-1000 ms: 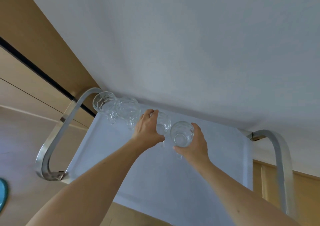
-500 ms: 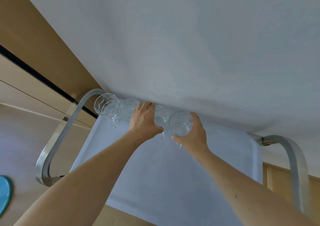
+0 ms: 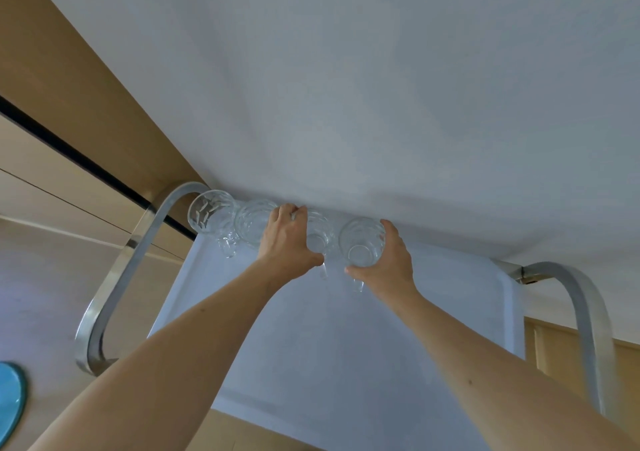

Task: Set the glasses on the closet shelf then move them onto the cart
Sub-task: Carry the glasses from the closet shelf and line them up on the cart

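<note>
Several clear glasses stand in a row along the far edge of the white cart top (image 3: 346,346), against the white wall. My left hand (image 3: 285,243) wraps one glass (image 3: 320,234) in the middle of the row. Just to its right, my right hand (image 3: 391,260) grips another glass (image 3: 362,243). Both held glasses sit low on the cart surface; whether they touch it I cannot tell. To the left stand a cut-pattern glass (image 3: 209,211) and a plain glass (image 3: 254,220), free of my hands.
Curved metal handles rise at the cart's left side (image 3: 117,277) and right side (image 3: 581,305). Wooden closet panels (image 3: 69,104) run along the left. A blue round object (image 3: 10,395) lies on the floor at the lower left.
Both hands have pushed their glasses farther back toward the wall, closing up the row beside the two standing glasses. The grips have not changed.
</note>
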`<control>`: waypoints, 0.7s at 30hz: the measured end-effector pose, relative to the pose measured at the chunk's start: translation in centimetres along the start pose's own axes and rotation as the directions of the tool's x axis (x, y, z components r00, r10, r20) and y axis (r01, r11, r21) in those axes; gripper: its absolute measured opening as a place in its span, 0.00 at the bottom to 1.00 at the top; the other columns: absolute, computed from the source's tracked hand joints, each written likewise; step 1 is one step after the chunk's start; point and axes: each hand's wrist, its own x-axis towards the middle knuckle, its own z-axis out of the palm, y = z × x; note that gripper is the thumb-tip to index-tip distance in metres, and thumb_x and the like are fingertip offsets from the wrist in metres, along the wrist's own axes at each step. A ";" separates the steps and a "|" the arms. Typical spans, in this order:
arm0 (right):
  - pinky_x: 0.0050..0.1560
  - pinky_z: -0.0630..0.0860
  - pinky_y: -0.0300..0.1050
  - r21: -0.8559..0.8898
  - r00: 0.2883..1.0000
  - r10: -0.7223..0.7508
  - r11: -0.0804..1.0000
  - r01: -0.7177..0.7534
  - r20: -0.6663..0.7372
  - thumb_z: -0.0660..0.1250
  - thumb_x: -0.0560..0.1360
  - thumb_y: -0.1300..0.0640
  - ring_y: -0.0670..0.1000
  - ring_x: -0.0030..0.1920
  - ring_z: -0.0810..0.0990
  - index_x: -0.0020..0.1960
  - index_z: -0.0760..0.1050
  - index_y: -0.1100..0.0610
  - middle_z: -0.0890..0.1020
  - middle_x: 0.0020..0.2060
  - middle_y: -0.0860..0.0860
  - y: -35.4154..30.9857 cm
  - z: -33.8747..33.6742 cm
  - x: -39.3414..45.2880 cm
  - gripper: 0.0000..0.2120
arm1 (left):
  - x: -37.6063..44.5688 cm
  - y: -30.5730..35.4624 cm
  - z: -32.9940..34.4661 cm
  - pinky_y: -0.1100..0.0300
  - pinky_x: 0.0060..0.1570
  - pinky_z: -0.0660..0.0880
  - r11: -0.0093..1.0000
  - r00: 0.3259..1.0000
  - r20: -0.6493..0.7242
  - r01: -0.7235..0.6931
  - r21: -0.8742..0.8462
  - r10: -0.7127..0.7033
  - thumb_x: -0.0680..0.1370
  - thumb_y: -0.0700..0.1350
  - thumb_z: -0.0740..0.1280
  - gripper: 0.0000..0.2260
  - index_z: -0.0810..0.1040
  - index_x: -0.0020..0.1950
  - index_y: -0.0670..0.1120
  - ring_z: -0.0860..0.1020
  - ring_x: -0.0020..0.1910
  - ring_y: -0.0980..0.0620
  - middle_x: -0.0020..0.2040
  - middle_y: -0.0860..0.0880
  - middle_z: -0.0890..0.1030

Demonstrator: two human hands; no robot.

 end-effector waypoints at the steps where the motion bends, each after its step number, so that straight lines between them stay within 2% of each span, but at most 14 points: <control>1: 0.62 0.71 0.46 -0.002 1.000 0.003 1.000 -0.003 -0.001 0.83 0.59 0.53 0.52 0.70 0.71 0.78 0.59 0.50 0.72 0.70 0.51 0.0 0.0 -0.1 0.53 | -0.1 0.0 0.0 0.55 0.64 0.70 1.000 1.000 0.004 0.001 0.002 -0.001 0.66 0.54 0.79 0.37 0.69 0.70 0.44 0.63 0.69 0.46 0.69 0.47 0.68; 8: 0.67 0.65 0.44 -0.010 0.999 0.012 1.000 -0.011 0.041 0.84 0.63 0.52 0.52 0.75 0.65 0.81 0.50 0.51 0.65 0.76 0.52 -0.2 -0.3 -0.6 0.58 | -0.3 0.4 0.3 0.53 0.74 0.62 0.999 0.999 0.020 -0.025 0.030 0.025 0.70 0.55 0.76 0.44 0.59 0.80 0.45 0.57 0.77 0.45 0.77 0.46 0.62; 12: 0.71 0.64 0.48 -0.061 0.998 -0.006 0.998 0.009 0.060 0.83 0.64 0.51 0.53 0.77 0.62 0.82 0.47 0.51 0.61 0.78 0.52 -0.9 -1.3 -1.3 0.60 | -1.0 0.7 -0.4 0.48 0.79 0.53 0.999 0.999 0.037 -0.021 0.025 0.020 0.72 0.56 0.76 0.47 0.52 0.83 0.49 0.47 0.81 0.43 0.82 0.45 0.53; 16: 0.74 0.63 0.51 -0.114 0.998 -0.050 0.992 0.053 0.030 0.83 0.64 0.49 0.54 0.78 0.60 0.82 0.48 0.50 0.61 0.79 0.51 -2.1 -2.6 -2.2 0.58 | -1.8 1.2 -2.0 0.47 0.79 0.50 0.998 0.999 -0.006 -0.053 0.044 0.054 0.74 0.57 0.74 0.43 0.54 0.82 0.51 0.45 0.82 0.42 0.83 0.47 0.52; 21: 0.75 0.61 0.50 -0.152 0.993 -0.115 0.982 0.113 -0.008 0.81 0.66 0.47 0.54 0.78 0.59 0.82 0.51 0.51 0.60 0.79 0.50 -4.3 -4.4 -4.2 0.55 | -3.7 2.4 -4.8 0.47 0.78 0.50 0.994 0.992 -0.075 -0.098 0.055 0.102 0.75 0.58 0.72 0.41 0.56 0.82 0.52 0.46 0.82 0.43 0.83 0.47 0.53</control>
